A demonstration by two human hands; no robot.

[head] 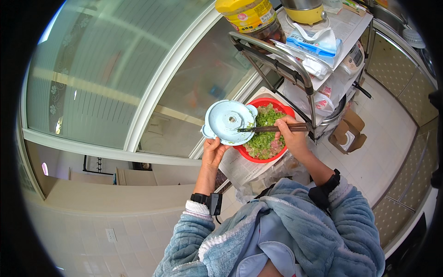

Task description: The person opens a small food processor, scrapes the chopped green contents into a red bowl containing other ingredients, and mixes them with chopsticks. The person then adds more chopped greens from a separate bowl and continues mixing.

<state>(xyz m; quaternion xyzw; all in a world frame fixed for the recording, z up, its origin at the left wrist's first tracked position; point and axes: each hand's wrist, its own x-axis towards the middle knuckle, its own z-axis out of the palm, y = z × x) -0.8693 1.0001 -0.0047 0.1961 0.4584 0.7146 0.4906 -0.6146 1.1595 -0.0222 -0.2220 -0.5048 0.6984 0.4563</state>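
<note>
My left hand [214,152] grips the near rim of a light blue plastic lid [221,130], round, with side tabs and a small hole at its centre. Bits of green stick to its underside or inner face. My right hand [290,133] holds a pair of dark wooden chopsticks [266,128], whose tips are over the lid, at its right part. Below and to the right of the lid stands a red plastic basin [264,160] holding chopped greens and pinkish minced meat [264,138]. The lid overlaps the basin's left side in this view.
Newspaper [238,166] lies under the basin. A metal-framed rack [308,79] at the right bears a yellow-labelled jar [249,17], a tissue pack [311,45] and a yellow appliance [304,14]. An open cardboard box [347,133] is on the floor. Sliding glass doors [166,79] are at the left.
</note>
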